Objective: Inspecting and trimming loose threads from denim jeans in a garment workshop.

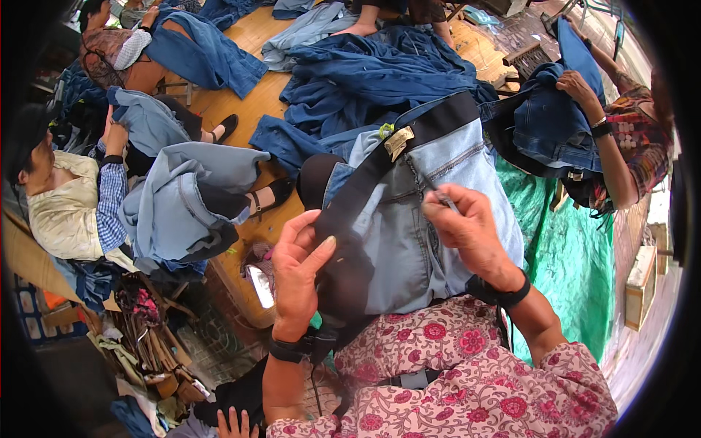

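A light blue denim garment [387, 255] with a black waistband [438, 120] and a small tan label [399, 142] is spread over my lap. My left hand [299, 266] grips the dark band at the garment's left side, thumb and fingers bent on it. My right hand [471, 230] is closed around a small, slim dark tool [442, 193], held over the stitched seam just below the label; whether it touches the cloth I cannot tell.
Co-workers handle jeans at left [66, 190], upper left [128, 62] and right [624, 146]. A denim pile [372, 73] lies ahead on wooden boards [208, 102]. Green sheeting [562, 270] covers the right side; scraps [153, 343] are heaped lower left. Another person's hand [237, 425] shows below.
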`<action>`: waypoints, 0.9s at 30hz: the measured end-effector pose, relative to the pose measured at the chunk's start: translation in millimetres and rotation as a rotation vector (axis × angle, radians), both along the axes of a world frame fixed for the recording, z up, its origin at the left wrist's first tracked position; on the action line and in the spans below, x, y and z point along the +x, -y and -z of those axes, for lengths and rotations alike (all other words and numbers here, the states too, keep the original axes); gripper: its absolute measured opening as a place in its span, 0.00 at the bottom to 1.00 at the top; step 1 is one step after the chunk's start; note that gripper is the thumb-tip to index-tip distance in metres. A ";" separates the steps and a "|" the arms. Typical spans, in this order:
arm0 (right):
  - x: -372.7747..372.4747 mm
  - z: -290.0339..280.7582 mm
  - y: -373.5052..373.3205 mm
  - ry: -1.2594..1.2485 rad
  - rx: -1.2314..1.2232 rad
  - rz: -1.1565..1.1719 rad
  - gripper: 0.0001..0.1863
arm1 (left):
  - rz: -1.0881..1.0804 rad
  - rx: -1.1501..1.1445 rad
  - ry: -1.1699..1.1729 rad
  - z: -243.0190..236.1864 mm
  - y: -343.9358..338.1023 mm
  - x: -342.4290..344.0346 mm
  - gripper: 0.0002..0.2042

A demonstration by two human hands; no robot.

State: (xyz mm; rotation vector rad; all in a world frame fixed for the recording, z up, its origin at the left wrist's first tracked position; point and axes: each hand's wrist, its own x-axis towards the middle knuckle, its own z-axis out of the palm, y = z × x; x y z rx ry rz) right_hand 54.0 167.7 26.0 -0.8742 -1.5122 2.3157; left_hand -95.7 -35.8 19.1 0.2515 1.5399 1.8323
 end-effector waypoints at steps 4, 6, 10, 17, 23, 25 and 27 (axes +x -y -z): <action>49.7 -2.8 -46.9 0.031 0.129 0.211 0.05 | 0.035 0.011 -0.026 -2.2 8.2 -25.8 0.20; 84.8 15.9 -76.2 -0.007 0.103 0.281 0.06 | 0.044 -0.008 -0.165 -18.0 6.5 -36.9 0.20; 184.8 131.7 -136.1 0.710 1.075 0.426 0.26 | 0.112 -0.089 -0.354 -40.6 -6.0 -67.0 0.17; 231.8 227.7 -99.8 0.454 0.111 0.527 0.20 | -0.027 -0.330 -0.635 22.7 12.2 -96.0 0.13; 350.8 302.5 -61.4 0.274 -0.150 0.747 0.18 | -0.120 -0.300 -0.267 -5.9 57.6 -9.3 0.22; 292.8 320.2 -86.7 0.305 -0.112 0.698 0.18 | 0.012 -0.320 -0.298 -12.7 67.3 18.9 0.27; 333.5 321.1 -67.3 0.332 -0.070 0.640 0.18 | 0.020 -0.472 -0.444 -15.8 74.6 40.0 0.29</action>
